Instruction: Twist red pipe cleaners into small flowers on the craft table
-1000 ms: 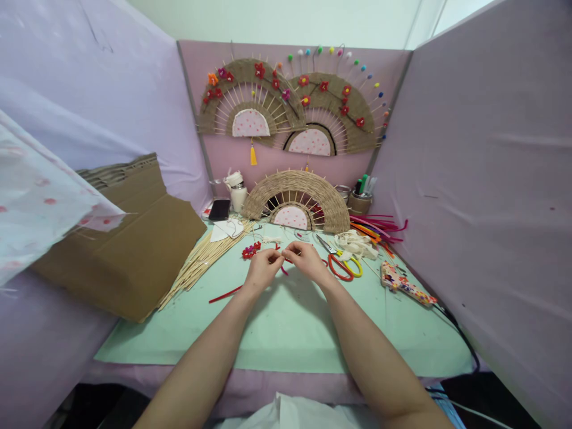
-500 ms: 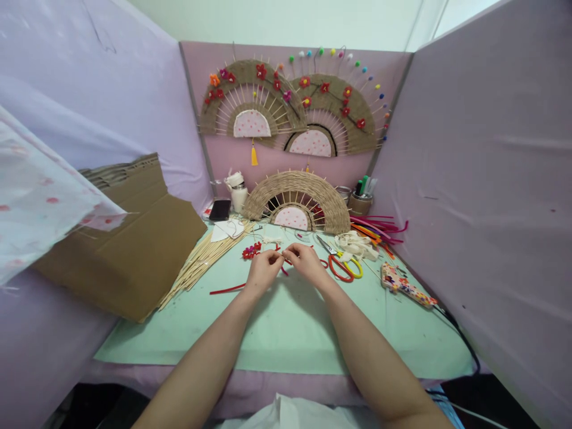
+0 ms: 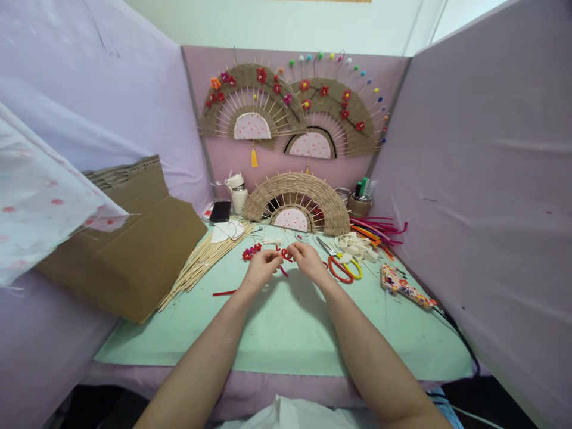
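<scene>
Between my two hands, above the middle of the table, a short bent red pipe cleaner (image 3: 286,255) shows small loops. My left hand (image 3: 264,266) pinches its left end, and my right hand (image 3: 304,258) pinches the right end. Just behind my left hand lies a cluster of red and purple pipe-cleaner flowers (image 3: 251,251). A straight red pipe cleaner (image 3: 224,292) rests on the table left of my left forearm, partly hidden by it. Right of my right hand are scissors (image 3: 340,269) with red handles, beside a yellow-handled pair (image 3: 356,268).
A half-round twine fan (image 3: 298,185) stands behind my hands. Thin sticks (image 3: 201,259) and a cardboard sheet (image 3: 129,250) lie at left. At right are a patterned glue gun (image 3: 406,287) with a cord, off-white fabric strips (image 3: 356,246) and coloured pipe cleaners (image 3: 379,226).
My hands have drawn slightly apart, and the looped red pipe cleaner now shows between my fingers. Less of the straight red one on the table is visible.
</scene>
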The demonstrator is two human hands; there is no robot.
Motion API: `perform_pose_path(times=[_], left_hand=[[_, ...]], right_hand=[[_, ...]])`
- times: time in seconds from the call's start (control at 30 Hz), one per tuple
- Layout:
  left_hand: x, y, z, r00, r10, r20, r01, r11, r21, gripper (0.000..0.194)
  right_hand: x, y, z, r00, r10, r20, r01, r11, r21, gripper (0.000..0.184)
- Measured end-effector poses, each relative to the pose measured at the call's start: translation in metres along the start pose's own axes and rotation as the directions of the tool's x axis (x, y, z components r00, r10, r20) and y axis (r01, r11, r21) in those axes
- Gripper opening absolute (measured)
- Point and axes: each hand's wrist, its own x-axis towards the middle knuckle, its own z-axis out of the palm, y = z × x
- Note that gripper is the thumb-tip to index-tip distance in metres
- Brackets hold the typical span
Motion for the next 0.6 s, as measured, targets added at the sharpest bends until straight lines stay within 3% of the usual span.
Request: perform_pose_path(times=[0.13, 0.43, 0.6], left_hand=[[-0.0006, 0.0010, 0.0000, 1.000, -0.010, -0.023, 0.010, 1.000, -0.001, 0.016], [0.0019, -0.0042, 0.0004, 0.999, 0.015, -0.035, -0.016, 0.999, -0.035, 0.014], [0.0016, -0.0062, 0.0002, 0.999, 0.037, -0.018, -0.038, 0.998, -0.046, 0.015]], right_hand=[[0.0010, 0.0017, -0.0013, 1.000, 0.012, 0.024, -0.013, 0.998, 0.066, 0.031], [0.0016, 0.0031, 0.0004, 0.999, 0.020, 0.029, -0.021, 0.999, 0.034, 0.028], [-0.0003, -0.0002, 0.0023, 0.998, 0.012, 0.063, -0.022, 0.988, 0.154, 0.021]])
